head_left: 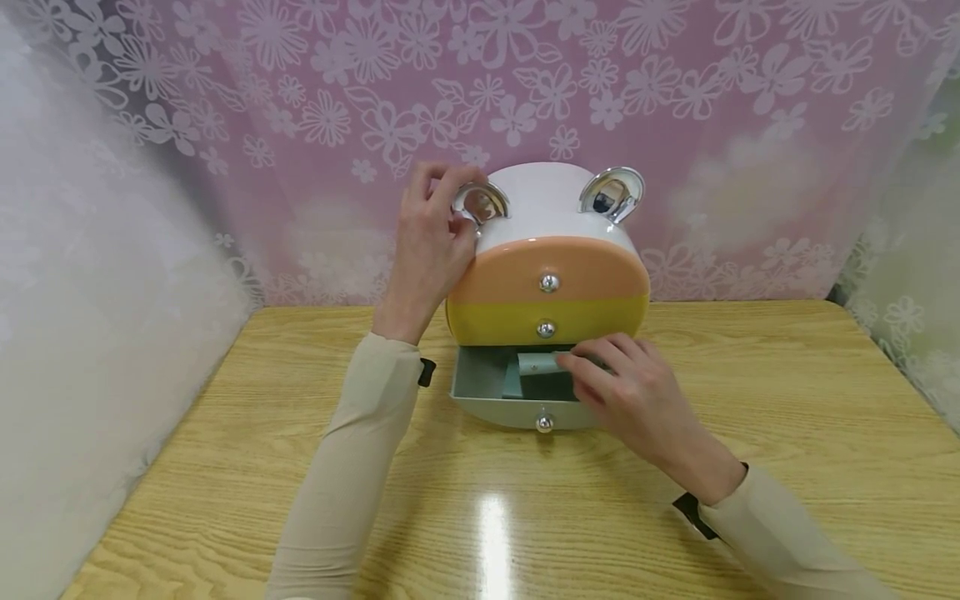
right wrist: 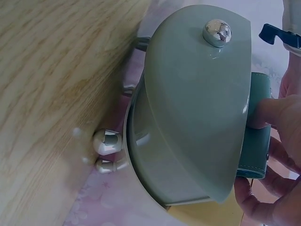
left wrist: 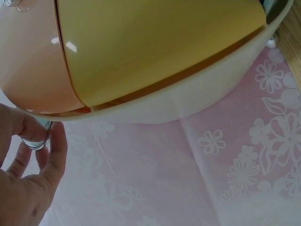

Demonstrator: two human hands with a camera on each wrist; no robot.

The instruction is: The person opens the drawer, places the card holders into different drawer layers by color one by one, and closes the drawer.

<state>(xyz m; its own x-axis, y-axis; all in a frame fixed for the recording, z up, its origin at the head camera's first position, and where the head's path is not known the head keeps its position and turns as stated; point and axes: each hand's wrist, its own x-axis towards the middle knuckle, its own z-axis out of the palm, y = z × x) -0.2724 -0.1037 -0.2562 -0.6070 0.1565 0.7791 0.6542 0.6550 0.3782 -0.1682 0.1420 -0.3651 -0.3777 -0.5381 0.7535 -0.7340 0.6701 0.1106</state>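
Note:
A white drawer box (head_left: 540, 196) with silver ears stands at the back of the table. My left hand (head_left: 431, 242) holds its left ear (head_left: 489, 202) between thumb and fingers; the left wrist view shows fingers around that ear's edge (left wrist: 35, 144). The lowest drawer, grey-green (head_left: 491, 408), is pulled out. Over its right side, my right hand (head_left: 637, 396) grips a green case (head_left: 534, 365) with a snap button. In the right wrist view the stitched case (right wrist: 255, 148) sticks up past the drawer's rim, thumb on one side and fingers on the other.
An orange drawer (head_left: 495, 275) and a yellow drawer (head_left: 495, 318), both closed, sit above the pulled-out one, each with a silver knob. The wooden table (head_left: 300, 433) runs up to a pink flowered curtain (head_left: 360, 75) behind. Pale curtains (head_left: 97, 292) hang at the sides.

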